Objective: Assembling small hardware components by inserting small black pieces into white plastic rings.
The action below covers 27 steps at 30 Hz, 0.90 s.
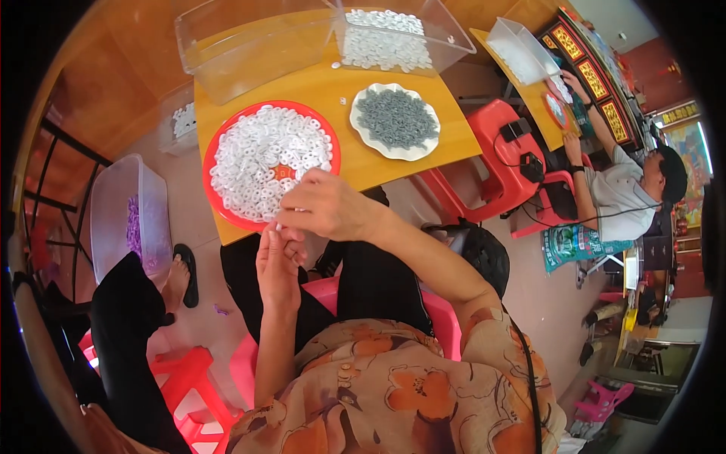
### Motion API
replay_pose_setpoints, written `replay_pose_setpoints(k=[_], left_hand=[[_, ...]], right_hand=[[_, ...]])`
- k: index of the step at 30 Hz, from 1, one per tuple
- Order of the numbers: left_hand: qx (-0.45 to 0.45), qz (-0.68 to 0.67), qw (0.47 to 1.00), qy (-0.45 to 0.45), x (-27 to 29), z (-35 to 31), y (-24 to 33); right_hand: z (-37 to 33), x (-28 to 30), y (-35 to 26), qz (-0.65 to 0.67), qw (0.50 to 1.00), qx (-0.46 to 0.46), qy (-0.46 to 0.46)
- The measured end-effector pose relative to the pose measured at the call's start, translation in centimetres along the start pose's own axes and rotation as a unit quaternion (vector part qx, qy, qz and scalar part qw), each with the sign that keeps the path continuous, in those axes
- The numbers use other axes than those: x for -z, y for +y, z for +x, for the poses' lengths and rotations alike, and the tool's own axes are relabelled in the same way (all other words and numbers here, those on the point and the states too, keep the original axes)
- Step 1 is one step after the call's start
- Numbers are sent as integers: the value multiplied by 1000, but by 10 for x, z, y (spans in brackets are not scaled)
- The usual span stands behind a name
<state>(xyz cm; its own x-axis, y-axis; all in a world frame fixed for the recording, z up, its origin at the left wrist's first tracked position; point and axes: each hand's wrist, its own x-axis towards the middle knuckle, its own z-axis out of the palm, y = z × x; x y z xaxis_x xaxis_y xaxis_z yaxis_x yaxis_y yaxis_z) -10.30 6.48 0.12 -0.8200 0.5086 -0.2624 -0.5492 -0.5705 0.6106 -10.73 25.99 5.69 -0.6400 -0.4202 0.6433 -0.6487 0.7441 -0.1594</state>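
My left hand (280,265) and my right hand (327,206) meet fingertip to fingertip at the near edge of a round red tray (333,140). Both are pinched closed; a tiny whitish spot shows between them, too small to name. Heaped in the tray are many small white ring-shaped plastic pieces (257,159), with a bare patch of red near my right fingers. To the right, a white scalloped plate (414,155) holds a pile of small slender grey pieces (397,117).
Clear bins (257,45) stand along the table's far side, the right one containing white pieces (386,41). On the floor at left is a translucent tub (128,219) with purple pieces. Red stools (491,159) flank the yellow table (363,178). Another person (624,185) works at a table on the right.
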Motion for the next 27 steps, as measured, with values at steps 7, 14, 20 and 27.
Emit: replay_pose_setpoints(k=[7,14,20,27], left_hand=[[94,31,995,-21,-6,-1,-18],[104,76,992,10,-24,-8,-31],[98,126,985,-62,-38,-9,-42],[111,195,974,-22,-49,-15,-54]], right_hand=[[-53,19,-17,-31,998,-50,25],[-105,52,15,-105,944,-303,74],[-179,111,112,-190,838,-495,130],[-137,96,146,-165,813,-555,60]])
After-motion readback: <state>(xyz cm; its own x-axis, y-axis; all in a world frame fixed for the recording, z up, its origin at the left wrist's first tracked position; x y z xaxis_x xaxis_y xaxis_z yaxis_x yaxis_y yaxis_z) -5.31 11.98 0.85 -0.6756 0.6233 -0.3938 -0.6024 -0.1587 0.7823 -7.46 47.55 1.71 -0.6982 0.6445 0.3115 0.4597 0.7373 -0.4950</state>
